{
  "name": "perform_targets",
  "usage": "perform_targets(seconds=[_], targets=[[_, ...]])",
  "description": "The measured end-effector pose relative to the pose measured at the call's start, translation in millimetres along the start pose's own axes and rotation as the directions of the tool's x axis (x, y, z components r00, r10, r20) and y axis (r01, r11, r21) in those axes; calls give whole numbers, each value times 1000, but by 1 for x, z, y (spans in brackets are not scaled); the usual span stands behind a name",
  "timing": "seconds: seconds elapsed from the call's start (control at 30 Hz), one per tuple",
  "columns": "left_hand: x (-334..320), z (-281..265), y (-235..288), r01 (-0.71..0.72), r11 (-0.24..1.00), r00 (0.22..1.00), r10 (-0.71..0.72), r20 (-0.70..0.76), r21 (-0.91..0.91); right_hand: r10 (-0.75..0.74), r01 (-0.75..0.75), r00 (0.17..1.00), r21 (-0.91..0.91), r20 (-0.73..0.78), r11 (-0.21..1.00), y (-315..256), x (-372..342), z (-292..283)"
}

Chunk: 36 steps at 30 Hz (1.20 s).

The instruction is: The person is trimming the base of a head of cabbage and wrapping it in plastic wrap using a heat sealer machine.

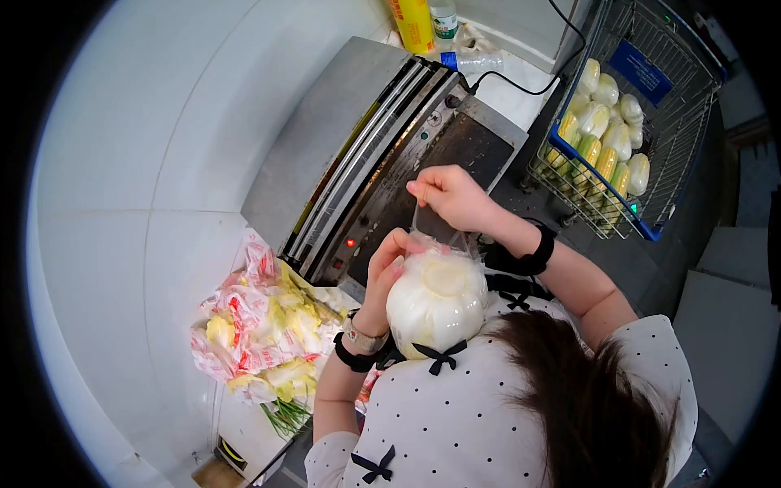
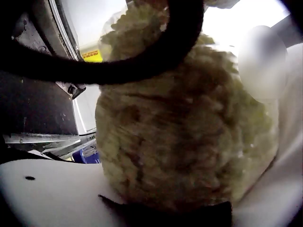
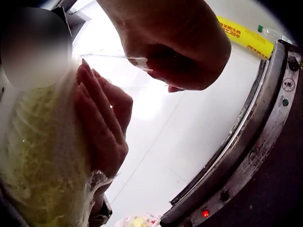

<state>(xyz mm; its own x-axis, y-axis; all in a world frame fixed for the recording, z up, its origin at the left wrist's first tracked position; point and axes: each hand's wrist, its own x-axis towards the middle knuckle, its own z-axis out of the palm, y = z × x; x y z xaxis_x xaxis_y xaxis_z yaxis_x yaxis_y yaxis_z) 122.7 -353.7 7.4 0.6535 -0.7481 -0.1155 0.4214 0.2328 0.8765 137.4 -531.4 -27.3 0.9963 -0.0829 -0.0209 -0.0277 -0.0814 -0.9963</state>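
A napa cabbage in clear film is held up against the person's chest, its pale base end facing up in the head view. Round its far side the left hand holds it, fingers bent over the film-covered edge. In the right wrist view the left hand lies along the cabbage. The right hand pinches a strip of plastic film, drawn taut away from the cabbage. Leafy, wrapped cabbage fills the left wrist view, where the left hand's fingers are mostly hidden.
Ahead stands a film wrapping machine with a lit red lamp and dark plate. A shopping cart at right holds several wrapped cabbages and corn cobs. Loose leaves and printed plastic lie left; a yellow roll stands behind.
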Motion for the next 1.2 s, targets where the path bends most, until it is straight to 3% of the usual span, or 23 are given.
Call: perform_targets(seconds=[0.07, 0.1, 0.2, 0.23, 0.37, 0.53, 0.57, 0.67, 0.7, 0.77, 0.83, 0.87, 0.9, 0.93, 1.0, 1.07, 1.1, 1.13, 1.17, 1.2], targets=[[1, 0, -2, -13, 1000, 1000, 13, -12, -14, 26, -26, 1000, -1, -3, 1000, 5, -5, 5], [1, -2, -5, -26, 999, 1000, 26, -14, -22, 107, -106, 993, -29, 42, 994, 4, -7, 6], [-1, -11, -12, -27, 1000, 999, 27, -26, 5, 90, -90, 994, 0, 70, 996, 14, -18, 20], [-3, -13, -12, -21, 1000, 999, 22, -31, 22, 101, -92, 990, -102, 95, 991, 14, -21, 20], [-8, -7, -9, -38, 989, 980, 65, -186, 144, 135, -124, 981, -85, 137, 989, 13, -29, 29], [-15, 22, 8, -112, 964, 912, 196, -361, 241, 230, -264, 923, 75, 308, 961, 18, -21, 40], [-20, 20, 9, -144, 958, 925, 219, -311, 246, 231, -286, 909, 115, 346, 951, 19, -20, 42], [-20, 0, -8, -208, 828, 795, 453, -404, 520, 168, -208, 906, 63, 388, 976, 13, -26, 39], [-23, -11, -12, -104, 835, 833, 371, -411, 541, 202, -225, 880, 1, 430, 974, 9, -27, 36], [-16, 15, 9, -174, 684, 837, 481, -259, 708, 280, -249, 817, -129, 504, 960, 2, -30, 31], [-13, 13, 6, -223, 691, 919, 384, -87, 687, -1, -160, 730, 172, 683, 972, 14, -37, 32], [-12, 2, -3, -210, 779, 970, 244, 24, 591, -159, -134, 668, 327, 727, 935, 30, -37, 38], [-8, 2, 7, -197, 685, 979, 101, 176, 702, -236, -146, 614, 403, 753, 903, 32, -38, 37], [-5, 7, 7, -224, 699, 973, 124, 193, 679, -254, -164, 577, 415, 776, 895, 34, -39, 34], [-3, -3, 4, -103, 827, 956, -72, 285, 553, -185, -158, 541, 315, 821, 936, 32, -41, 25], [-5, -10, -2, -44, 902, 961, -80, 266, 430, 67, -61, 542, -40, 838, 997, 23, -39, 15], [-7, -9, 0, -14, 931, 963, -86, 255, 365, 271, 6, 551, -328, 789, 945, 14, -38, 14], [-11, -6, 4, 83, 954, 970, -144, 197, 289, 477, 71, 557, -611, 680, 789, 7, -37, 17], [-16, 0, 10, 172, 963, 969, -203, 143, 207, 580, 116, 574, -758, 578, 641, 6, -35, 18], [-17, 3, 14, 250, 961, 961, -261, 92, 117, 592, 160, 615, -817, 521, 553, 9, -33, 14]])
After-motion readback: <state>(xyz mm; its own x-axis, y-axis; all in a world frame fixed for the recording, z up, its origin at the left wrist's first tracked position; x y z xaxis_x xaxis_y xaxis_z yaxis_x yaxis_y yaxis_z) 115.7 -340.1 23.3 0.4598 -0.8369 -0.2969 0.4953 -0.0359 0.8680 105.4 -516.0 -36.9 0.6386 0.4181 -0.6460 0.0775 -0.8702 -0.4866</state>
